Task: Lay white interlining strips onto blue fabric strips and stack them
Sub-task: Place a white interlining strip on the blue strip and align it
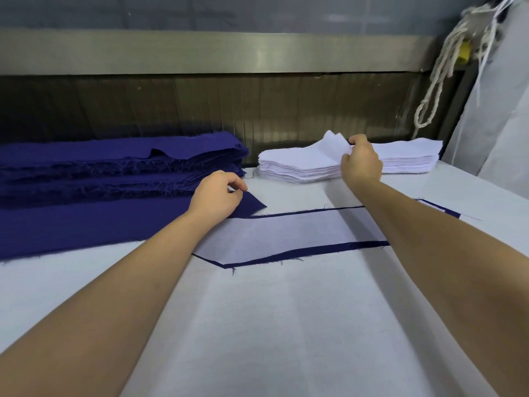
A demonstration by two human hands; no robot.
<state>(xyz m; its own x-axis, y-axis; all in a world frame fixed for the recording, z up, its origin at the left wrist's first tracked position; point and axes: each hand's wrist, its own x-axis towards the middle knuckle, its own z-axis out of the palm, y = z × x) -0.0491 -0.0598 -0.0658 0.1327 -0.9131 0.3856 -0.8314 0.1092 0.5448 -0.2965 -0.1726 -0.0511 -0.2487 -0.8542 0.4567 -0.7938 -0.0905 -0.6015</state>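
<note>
Left hand: the left hand has its fingers curled, with thumb and forefinger pinching the tip of a blue strip.
Right hand: the right hand pinches the raised corner of the top white interlining strip, whose end is lifted off its pile.
Blue strip, axis: it runs left to right across the counter, lying flat. Its angled tip points right and ends just past the left hand's fingers.
Blue pile: the blue pile sits just behind that strip. Its strips also run left to right, with frayed long edges facing the person and the right ends roughly aligned.
White pile: the white pile stands to the right of the blue pile, apart from it, with its long axis left to right. The left ends are cut to a point and fan out slightly.
Laid pair: the laid pair lies nearer the person, white interlining on blue, with a blue margin showing along both long edges. Its pointed end is at the near left, and its right part passes under the right forearm.
Open room: bare white counter stretches from the laid pair to the near edge, between the forearms.
Back edge: a metal rail runs above a dark slot behind the piles.
Right edge: a rope hangs beside a grey sheet.
</note>
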